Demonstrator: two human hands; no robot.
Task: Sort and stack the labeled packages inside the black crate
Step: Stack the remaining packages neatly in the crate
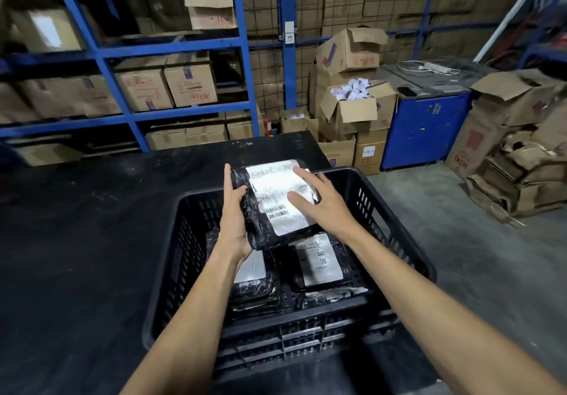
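Note:
A black plastic crate (171,287) sits on a black table, near its right edge. Over the crate I hold a black-wrapped package with a white barcode label (273,192). My left hand (234,216) grips its left edge from below and the side. My right hand (322,201) lies flat on the label and the package's right side, fingers spread. Inside the crate lie more black-wrapped labeled packages: one at the right with a white label (319,259) and a stack at the left (254,284), partly hidden by my left forearm.
The black table (76,225) stretches to the left of the crate. Blue shelving (122,50) with cardboard boxes stands behind it. Open cardboard boxes (356,103), a blue cabinet (426,127) and flattened cartons (515,173) stand on the concrete floor to the right.

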